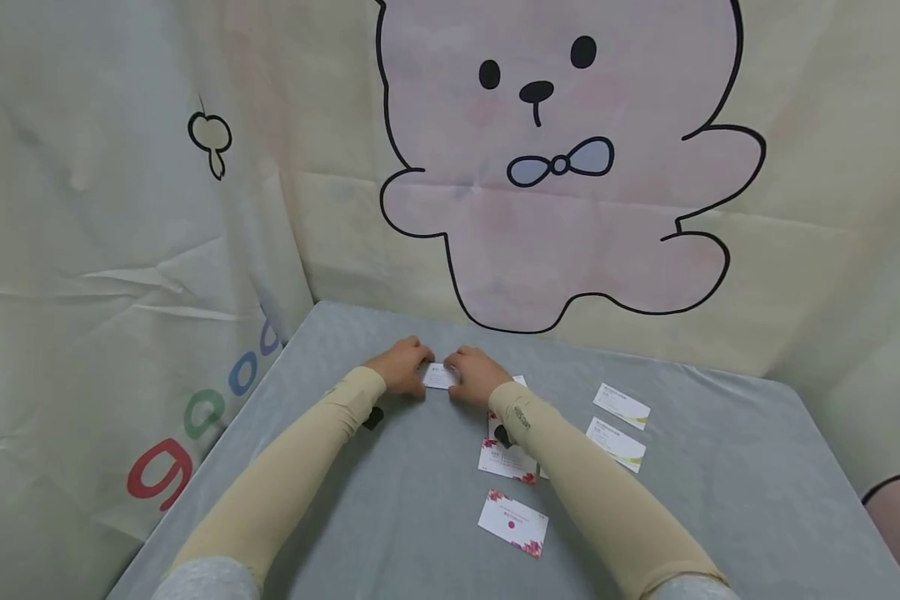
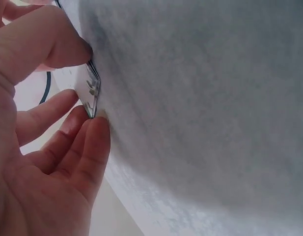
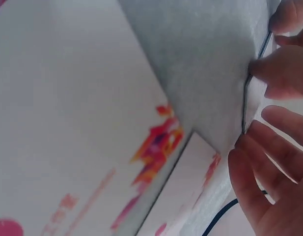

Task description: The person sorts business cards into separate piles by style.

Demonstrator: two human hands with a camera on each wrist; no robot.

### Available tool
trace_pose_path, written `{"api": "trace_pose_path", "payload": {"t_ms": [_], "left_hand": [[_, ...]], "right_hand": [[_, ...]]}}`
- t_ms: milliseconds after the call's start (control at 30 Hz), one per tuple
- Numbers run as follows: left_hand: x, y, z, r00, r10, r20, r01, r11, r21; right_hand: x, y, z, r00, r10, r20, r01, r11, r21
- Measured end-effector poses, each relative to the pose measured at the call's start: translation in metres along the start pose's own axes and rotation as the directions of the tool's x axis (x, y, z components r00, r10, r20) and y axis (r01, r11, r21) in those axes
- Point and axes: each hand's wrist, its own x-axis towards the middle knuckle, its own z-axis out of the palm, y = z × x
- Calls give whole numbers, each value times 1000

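Note:
A thin stack of white business cards (image 1: 440, 377) lies on the grey cloth between both hands, towards the far edge of the table. My left hand (image 1: 403, 367) pinches the left end, its thumb on the near long edge and its fingertips on the far one. At the right end, my right hand (image 1: 477, 375) grips the same stack in a similar way. Several layered card edges (image 2: 93, 78) show in the left wrist view. Under the right forearm, red-flowered business cards (image 1: 507, 461) are partly hidden.
A separate red-flowered card (image 1: 513, 523) lies nearer to me. Two white cards with yellow-green corners, an upper one (image 1: 622, 406) and a lower one (image 1: 616, 444), lie to the right. A curtain with a bear drawing (image 1: 570, 225) hangs behind the grey-covered table (image 1: 720, 500).

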Motion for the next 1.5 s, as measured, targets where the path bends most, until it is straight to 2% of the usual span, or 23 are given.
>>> {"api": "trace_pose_path", "payload": {"t_ms": [133, 233, 333, 400, 467, 533, 600, 700, 867, 967, 1033, 1133, 1233, 1300, 1400, 1500], "left_hand": [[-4, 12, 3, 1000, 1, -29, 2, 997, 83], [-6, 30, 4, 996, 45, -74, -33, 988, 151], [-2, 54, 5, 986, 133, -97, -114, 977, 180], [1, 69, 8, 977, 196, -90, -178, 968, 177], [4, 79, 13, 969, 236, -71, -221, 960, 174], [6, 84, 17, 968, 247, -48, -235, 956, 174], [8, 85, 23, 972, 233, -27, -225, 960, 167], [11, 77, 25, 983, 184, -12, -181, 976, 123], [15, 63, 17, 985, 170, 4, -170, 984, 46], [13, 58, 13, 986, 166, 10, -167, 985, 49], [8, 56, 14, 986, 165, -10, -164, 983, 81], [-12, 58, 17, 982, 180, -56, -173, 979, 107], [-48, 66, 24, 967, 241, -82, -235, 969, 79], [-78, 74, 30, 954, 295, -58, -294, 955, 23], [-120, 86, 44, 919, 394, -1, -394, 918, -42], [-146, 95, 55, 893, 448, 40, -445, 893, -58]], "right_hand": [[-8, 12, 1, 999, 32, 17, -32, 999, 28], [-18, 24, -3, 999, 51, 13, -52, 997, 53], [-29, 38, -11, 999, 50, -6, -50, 998, 49], [-35, 46, -16, 999, 43, -24, -43, 999, 31], [-40, 54, -18, 999, 46, -27, -46, 999, 12], [-45, 59, -18, 998, 58, -19, -58, 998, 4], [-50, 61, -17, 997, 81, 0, -81, 997, 5], [-53, 60, -15, 997, 81, 15, -81, 997, -2], [-54, 56, -11, 997, 79, -9, -79, 996, -29], [-54, 54, -8, 997, 71, -26, -72, 997, -31], [-56, 50, -7, 997, 59, -47, -60, 998, -28], [-69, 41, -7, 995, 31, -99, -33, 999, -23], [-104, 27, -6, 984, -25, -178, 19, 999, -36], [-138, 15, -2, 970, -81, -230, 72, 996, -47], [-192, -3, 8, 947, -161, -277, 143, 986, -84], [-231, -17, 18, 941, -204, -270, 178, 977, -116]]}}
